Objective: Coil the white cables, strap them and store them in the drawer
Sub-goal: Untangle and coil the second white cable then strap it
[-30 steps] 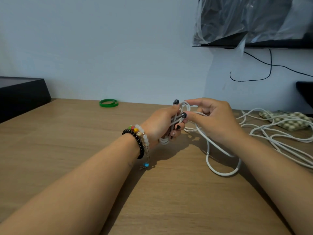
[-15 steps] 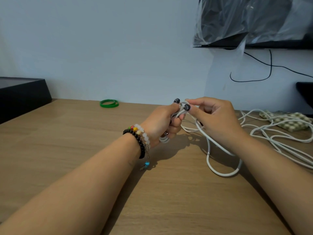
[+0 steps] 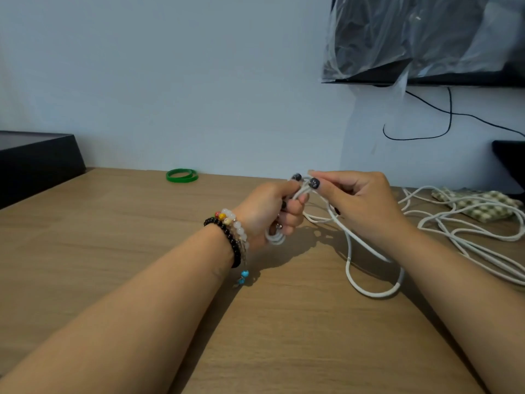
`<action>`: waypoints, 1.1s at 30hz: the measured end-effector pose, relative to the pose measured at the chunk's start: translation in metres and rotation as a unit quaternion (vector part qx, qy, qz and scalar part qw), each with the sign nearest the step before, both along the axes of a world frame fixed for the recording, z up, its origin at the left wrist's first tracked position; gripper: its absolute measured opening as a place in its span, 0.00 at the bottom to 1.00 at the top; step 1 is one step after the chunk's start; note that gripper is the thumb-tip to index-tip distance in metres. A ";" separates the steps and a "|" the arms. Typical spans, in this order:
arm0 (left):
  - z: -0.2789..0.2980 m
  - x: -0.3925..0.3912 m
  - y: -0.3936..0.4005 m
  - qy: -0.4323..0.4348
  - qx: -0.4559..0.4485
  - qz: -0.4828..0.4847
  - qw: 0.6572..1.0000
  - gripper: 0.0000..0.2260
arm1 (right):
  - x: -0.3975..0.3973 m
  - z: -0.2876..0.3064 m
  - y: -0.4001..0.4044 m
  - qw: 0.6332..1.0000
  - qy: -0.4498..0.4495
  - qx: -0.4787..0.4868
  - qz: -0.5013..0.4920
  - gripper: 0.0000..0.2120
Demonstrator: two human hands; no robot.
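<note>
My left hand (image 3: pixel 270 207) grips a small bundle of coiled white cable (image 3: pixel 275 238), whose loops stick out below the fist. Just to its right, my right hand (image 3: pixel 359 201) pinches a strand of the same cable at the top of the bundle. From there the loose white cable (image 3: pixel 372 291) hangs down, loops on the wooden table (image 3: pixel 113 237) and trails off to the right in a tangle (image 3: pixel 468 237). Two green bands (image 3: pixel 181 176) lie flat near the wall, behind my left hand.
A black box (image 3: pixel 37 163) stands at the table's far left. A checked cloth (image 3: pixel 483 204) lies under the tangle at the far right. A plastic-wrapped screen (image 3: pixel 426 38) hangs on the wall with a black wire below it.
My right hand has brought its strand up to the top of the bundle and shifted slightly. My left fingers have closed tighter around the coil. The loop on the table has barely moved.
</note>
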State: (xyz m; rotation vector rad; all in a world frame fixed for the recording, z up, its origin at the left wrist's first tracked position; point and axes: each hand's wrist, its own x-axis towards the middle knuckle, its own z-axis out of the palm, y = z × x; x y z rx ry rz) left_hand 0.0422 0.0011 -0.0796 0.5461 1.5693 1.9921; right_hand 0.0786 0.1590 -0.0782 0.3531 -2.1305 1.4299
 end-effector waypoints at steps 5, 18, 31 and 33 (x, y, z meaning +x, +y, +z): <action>0.011 -0.012 -0.016 -0.137 0.291 0.101 0.942 0.22 | 0.002 0.003 0.001 0.999 -0.002 0.041 -0.004 0.05; 0.002 -0.013 -0.014 0.070 0.145 0.177 0.971 0.17 | -0.002 -0.001 0.010 0.997 0.017 0.072 -0.024 0.08; -0.008 -0.011 -0.004 0.166 0.001 0.227 0.960 0.09 | 0.001 -0.005 0.001 0.974 -0.062 0.210 0.051 0.13; -0.007 -0.010 -0.003 0.159 -0.001 0.223 0.962 0.09 | 0.003 -0.005 -0.001 0.973 -0.070 0.210 0.064 0.14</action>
